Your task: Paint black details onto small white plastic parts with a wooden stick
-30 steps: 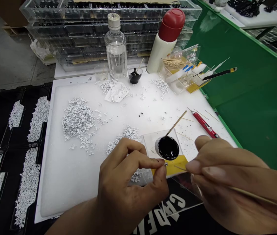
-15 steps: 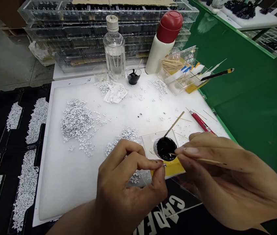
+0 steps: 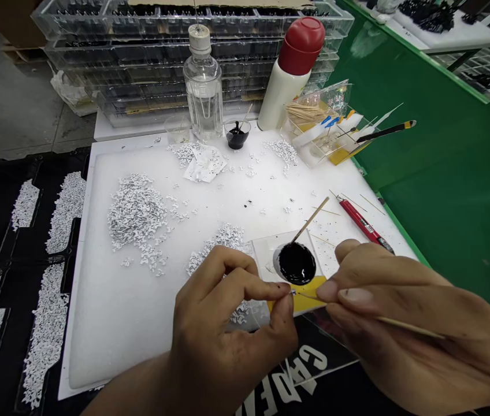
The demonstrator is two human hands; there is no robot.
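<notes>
My left hand point(image 3: 231, 323) is closed in a pinch, thumb against forefinger, on a tiny white part point(image 3: 292, 292) that barely shows at the fingertips. My right hand point(image 3: 401, 323) grips a thin wooden toothpick point(image 3: 405, 326), and its tip point(image 3: 303, 296) touches that part. Just behind the fingertips lies a round pool of black paint point(image 3: 297, 263) on a clear plate point(image 3: 266, 251), with a wooden stick point(image 3: 312, 219) leaning in it. Heaps of small white parts point(image 3: 136, 211) lie on the white foam board point(image 3: 110, 312).
At the back stand a clear bottle point(image 3: 204, 86), a white bottle with a red cap point(image 3: 290, 72), a small cup of black paint point(image 3: 237, 134) and stacked clear trays point(image 3: 149, 52). A red pen point(image 3: 364, 225) lies right. Black trays of white parts point(image 3: 32, 277) sit left.
My right hand pulled the toothpick tip from the black paint pool back down to the part pinched in my left hand. The left hand has stayed still.
</notes>
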